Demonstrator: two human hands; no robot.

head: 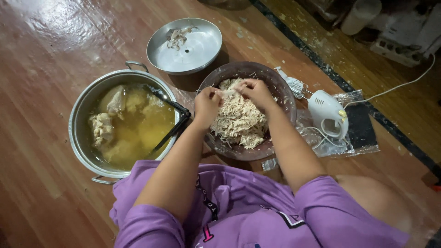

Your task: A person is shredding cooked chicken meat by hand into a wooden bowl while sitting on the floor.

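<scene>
Pale chicken strip (228, 93) pinched between left hand (206, 104) and right hand (255, 92) fingers, above brown bowl (280, 89).

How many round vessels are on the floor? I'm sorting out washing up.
3: the metal pot of broth on the left, the upturned metal lid behind, the brown bowl under both hands. Others may sit off-frame.

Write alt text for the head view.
Both hands, left hand and right hand, pull apart a strip of meat over a brown bowl of shredded chicken. A pot of broth sits left, a hand mixer right.
</scene>
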